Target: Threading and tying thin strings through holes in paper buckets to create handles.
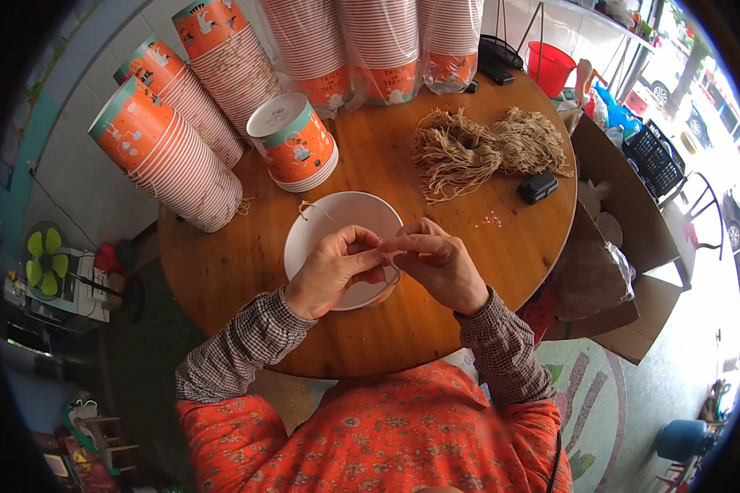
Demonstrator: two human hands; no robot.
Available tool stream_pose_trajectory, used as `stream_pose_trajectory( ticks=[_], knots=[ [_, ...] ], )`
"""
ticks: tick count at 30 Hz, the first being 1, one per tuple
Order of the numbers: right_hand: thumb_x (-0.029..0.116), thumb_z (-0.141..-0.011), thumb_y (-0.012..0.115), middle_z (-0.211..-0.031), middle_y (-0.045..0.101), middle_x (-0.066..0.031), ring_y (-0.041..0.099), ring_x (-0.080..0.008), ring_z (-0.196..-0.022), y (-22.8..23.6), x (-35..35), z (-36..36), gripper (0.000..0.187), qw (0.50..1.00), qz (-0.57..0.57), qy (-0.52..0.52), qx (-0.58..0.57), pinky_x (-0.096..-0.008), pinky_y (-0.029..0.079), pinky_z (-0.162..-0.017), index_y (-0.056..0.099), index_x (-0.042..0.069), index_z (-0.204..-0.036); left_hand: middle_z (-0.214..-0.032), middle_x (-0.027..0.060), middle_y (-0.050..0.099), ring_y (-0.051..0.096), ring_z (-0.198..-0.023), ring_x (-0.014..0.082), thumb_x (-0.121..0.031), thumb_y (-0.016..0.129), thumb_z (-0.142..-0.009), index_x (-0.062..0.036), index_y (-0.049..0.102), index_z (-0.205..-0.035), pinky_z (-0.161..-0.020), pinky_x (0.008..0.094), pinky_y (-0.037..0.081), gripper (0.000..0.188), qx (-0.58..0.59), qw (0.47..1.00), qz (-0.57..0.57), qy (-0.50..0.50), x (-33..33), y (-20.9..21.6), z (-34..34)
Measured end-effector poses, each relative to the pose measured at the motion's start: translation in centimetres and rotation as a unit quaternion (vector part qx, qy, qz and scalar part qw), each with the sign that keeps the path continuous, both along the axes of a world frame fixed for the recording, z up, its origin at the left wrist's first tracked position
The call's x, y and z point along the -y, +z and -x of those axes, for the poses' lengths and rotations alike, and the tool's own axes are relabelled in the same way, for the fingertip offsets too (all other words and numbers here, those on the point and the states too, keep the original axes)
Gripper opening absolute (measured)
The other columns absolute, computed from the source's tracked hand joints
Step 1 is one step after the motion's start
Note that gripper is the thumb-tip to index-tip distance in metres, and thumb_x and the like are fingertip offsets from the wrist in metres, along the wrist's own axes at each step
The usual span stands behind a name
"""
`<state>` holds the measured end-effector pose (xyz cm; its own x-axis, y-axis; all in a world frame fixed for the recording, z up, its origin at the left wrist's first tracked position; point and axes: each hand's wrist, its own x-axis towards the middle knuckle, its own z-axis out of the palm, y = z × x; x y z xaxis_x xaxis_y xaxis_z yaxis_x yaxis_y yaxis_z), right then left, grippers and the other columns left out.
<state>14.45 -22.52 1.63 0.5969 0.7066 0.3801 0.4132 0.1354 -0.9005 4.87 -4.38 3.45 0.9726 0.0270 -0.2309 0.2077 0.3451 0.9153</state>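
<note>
A white-lined paper bucket (349, 209) was set on the round wooden worktop (370, 345), beneath the two hands. At its far left rim, a thin tan cord (307, 207) was seen looped. Over the near right part of the mouth, a fine strand was pinched by the left hand (341, 263) and the right hand (436, 264), whose thumbs and forefingers were closed and brought together. (Whether both lengths belonged to one piece could not be told, since much was hidden by the fingers.) The step in hand was judged to be the fastening of the strand; for the next move, a steady pull would be called for, without the rim being bent. The bucket's mouth was pointed upward, its long axis roughly vertical, though a slight lean could not be ruled out. Cord bundles (460, 152) were heaped beyond the right hand.
</note>
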Motion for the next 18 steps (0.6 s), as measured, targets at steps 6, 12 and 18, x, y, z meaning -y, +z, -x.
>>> stream_pose_trajectory(
  ticks=[6,12,18],
  knots=[
    [0.008,-0.082,0.069,-0.088,0.064,-0.0039,0.060,-0.0116,-0.076,0.5,0.2,0.2,0.024,0.999,0.041,-0.018,-0.022,-0.0246,0.047,-0.065,0.069,0.009,-0.106,-0.100,0.0063,0.062,0.062,-0.087,0.0104,-0.009,0.061,-0.093,0.0004,0.052,-0.108,-0.077,0.0230,0.053,0.021,0.034,0.997,-0.072,0.020,0.9,0.4,-0.1],
    [0.009,-0.082,0.070,-0.086,0.067,-0.0028,0.062,-0.0089,-0.077,0.4,0.1,0.6,0.024,0.997,0.018,-0.044,-0.055,-0.0245,0.048,-0.064,0.065,0.006,-0.106,-0.099,0.0064,0.063,0.063,-0.089,0.0109,-0.010,0.063,-0.092,0.0002,0.050,-0.110,-0.078,0.0239,0.053,0.025,0.053,0.993,-0.109,0.016,1.2,0.6,0.0],
    [0.001,-0.085,0.067,-0.089,0.065,-0.0018,0.059,-0.0051,-0.077,0.0,0.0,0.9,0.025,0.990,-0.037,-0.060,-0.124,-0.0195,0.048,-0.061,0.061,0.002,-0.109,-0.096,0.0076,0.064,0.064,-0.089,0.0126,-0.010,0.065,-0.090,0.0006,0.047,-0.110,-0.079,0.0249,0.054,0.029,0.066,0.988,-0.138,0.001,1.4,0.6,0.1]
  ],
)
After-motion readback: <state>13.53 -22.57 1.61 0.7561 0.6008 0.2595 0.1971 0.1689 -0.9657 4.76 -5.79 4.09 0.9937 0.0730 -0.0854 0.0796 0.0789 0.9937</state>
